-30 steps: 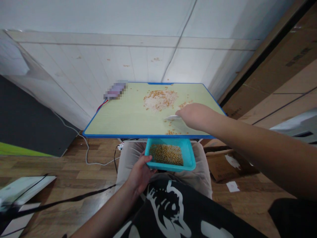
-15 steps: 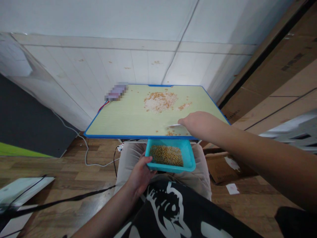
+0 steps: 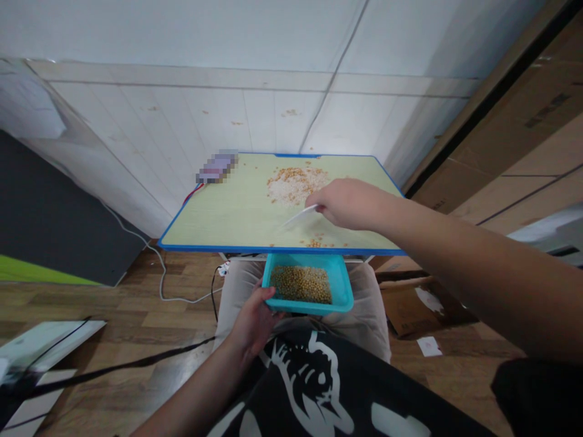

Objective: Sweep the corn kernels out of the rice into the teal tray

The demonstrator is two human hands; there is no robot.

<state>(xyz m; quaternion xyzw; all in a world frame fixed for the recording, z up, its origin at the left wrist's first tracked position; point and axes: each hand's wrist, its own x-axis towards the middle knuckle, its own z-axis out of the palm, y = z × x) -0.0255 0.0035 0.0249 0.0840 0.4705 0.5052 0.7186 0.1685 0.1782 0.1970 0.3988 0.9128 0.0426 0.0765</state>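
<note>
My left hand grips the left wall of a turquoise plastic tray, its thumb over the rim. Yellow soybeans lie inside the tray, which is just below the table's front edge, over my lap. My right hand is closed on a thin white flat tool, whose exact kind I cannot make out; its tip slants down and left over the tabletop. Behind that hand is a heap of white rice-like grains mixed with soybeans. A small group of loose soybeans sits at the table's front edge.
The pale green table has a blue rim and stands against a white wall. At its back left lies a blurred-out object with wires. Cardboard boxes stand to the right. A white cable runs along the floor.
My right hand has moved left and away from me with the white tool, from near the front-edge beans toward the heap. The tray has shifted slightly left in view.
</note>
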